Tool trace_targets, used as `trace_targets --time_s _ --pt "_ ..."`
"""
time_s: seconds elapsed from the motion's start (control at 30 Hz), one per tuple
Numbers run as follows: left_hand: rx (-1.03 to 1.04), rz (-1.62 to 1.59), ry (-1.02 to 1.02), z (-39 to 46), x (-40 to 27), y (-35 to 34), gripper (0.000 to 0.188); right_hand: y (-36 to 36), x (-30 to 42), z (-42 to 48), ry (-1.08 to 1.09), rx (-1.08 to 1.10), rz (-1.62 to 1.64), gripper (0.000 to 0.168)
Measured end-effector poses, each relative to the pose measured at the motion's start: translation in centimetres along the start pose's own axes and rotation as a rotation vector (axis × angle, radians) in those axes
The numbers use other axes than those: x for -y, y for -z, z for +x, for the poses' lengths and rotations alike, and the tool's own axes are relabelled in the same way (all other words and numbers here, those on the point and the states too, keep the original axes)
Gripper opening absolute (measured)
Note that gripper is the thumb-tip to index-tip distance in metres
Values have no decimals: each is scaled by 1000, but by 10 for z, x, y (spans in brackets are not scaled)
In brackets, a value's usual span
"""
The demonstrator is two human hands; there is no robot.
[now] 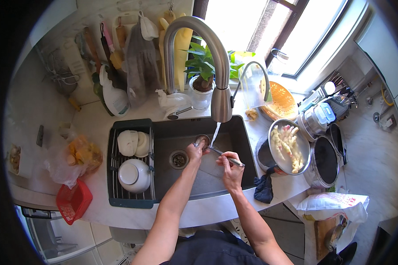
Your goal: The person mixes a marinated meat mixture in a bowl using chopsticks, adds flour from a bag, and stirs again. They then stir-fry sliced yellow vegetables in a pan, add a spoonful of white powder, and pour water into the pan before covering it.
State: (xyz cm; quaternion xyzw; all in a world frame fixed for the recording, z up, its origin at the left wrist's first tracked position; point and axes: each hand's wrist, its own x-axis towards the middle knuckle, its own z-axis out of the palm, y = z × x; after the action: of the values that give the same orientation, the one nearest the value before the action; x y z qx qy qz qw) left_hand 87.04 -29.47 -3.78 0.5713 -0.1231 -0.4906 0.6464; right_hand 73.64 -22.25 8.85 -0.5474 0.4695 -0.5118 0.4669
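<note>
Over the dark sink (199,185), my left hand (195,151) holds a small round metal piece (204,137), partly covered by my fingers. My right hand (232,172) grips a slim tool (235,162) with a greyish handle; its thin far end points at my left hand, and its exact kind cannot be told. Water (215,134) runs from the steel pull-down faucet (221,104) close beside the metal piece. Below and left of that hand is the drain (178,159).
A dish rack (131,203) with white bowls (134,175) spans the sink's left side. At right stand a metal bowl of ginger (288,149), a dark cloth (263,188) and pots (324,162). A red basket (73,201) sits at the counter's left edge.
</note>
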Motion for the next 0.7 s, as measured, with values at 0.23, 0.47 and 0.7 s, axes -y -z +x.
trace_targets --time_s 0.23,0.47,0.7 --pt "16 -60 45 13 15 -3 20 3 4 -8 55 7 -31 5" --pt "82 -172 173 12 25 -5 13 4 7 -13 68 21 -40 4" --pt "226 -258 190 1 15 -13 21 20 18 -21 421 168 -462 17"
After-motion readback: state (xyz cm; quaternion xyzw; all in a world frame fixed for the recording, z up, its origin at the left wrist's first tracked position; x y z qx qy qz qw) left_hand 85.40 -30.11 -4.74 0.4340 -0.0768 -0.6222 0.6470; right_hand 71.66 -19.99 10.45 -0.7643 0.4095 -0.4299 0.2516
